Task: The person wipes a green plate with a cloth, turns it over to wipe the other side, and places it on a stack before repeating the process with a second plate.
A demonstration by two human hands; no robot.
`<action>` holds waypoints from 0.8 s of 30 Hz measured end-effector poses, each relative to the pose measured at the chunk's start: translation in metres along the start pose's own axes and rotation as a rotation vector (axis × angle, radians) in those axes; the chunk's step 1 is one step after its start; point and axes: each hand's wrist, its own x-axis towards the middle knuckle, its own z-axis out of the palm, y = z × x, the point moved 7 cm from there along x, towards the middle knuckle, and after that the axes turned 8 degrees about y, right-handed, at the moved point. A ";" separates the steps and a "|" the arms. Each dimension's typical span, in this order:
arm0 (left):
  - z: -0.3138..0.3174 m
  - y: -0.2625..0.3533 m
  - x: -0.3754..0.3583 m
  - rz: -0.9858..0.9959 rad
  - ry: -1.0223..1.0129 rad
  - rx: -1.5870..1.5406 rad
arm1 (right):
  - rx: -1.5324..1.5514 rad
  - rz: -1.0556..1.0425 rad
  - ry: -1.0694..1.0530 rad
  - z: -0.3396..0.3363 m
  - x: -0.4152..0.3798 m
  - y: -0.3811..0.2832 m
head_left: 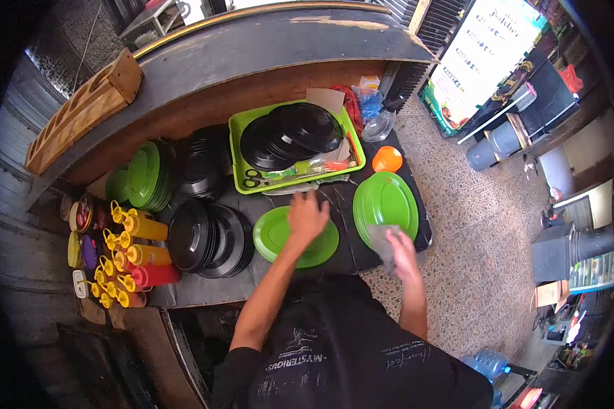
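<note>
My left hand (308,219) is over the far part of a green oval plate (312,256) at the front of the table, its fingers apart and bare of any object. In my right hand (404,253) is a grey cloth (383,247), bunched under the fingers. The cloth overlaps the near edge of a stack of green oval plates (387,201) at the right. Just beyond my left fingertips lies a knife (288,190), along the front of a lime-green tray (241,183).
Black plates (305,128) and scissors (252,178) lie in the tray. Stacked black plates (189,235), yellow squeeze bottles (149,255) and more green plates (145,176) stand left. An orange bowl (387,159) sits at the table's right edge. A raised counter (252,51) runs behind.
</note>
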 end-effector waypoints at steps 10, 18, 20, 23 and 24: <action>-0.035 -0.113 -0.011 -0.263 -0.257 0.312 | -0.565 -0.127 -0.155 0.097 0.020 0.087; -0.058 -0.111 -0.016 -0.165 -0.014 0.114 | -0.616 -0.070 -0.110 0.094 0.031 0.101; -0.069 -0.111 -0.020 -0.134 0.050 0.050 | -0.655 -0.084 -0.107 0.090 0.032 0.103; -0.083 -0.110 -0.024 -0.068 0.195 0.002 | -0.681 -0.079 -0.122 0.091 0.032 0.101; -0.090 -0.106 -0.026 -0.072 0.193 -0.033 | -0.669 -0.061 -0.140 0.092 0.033 0.102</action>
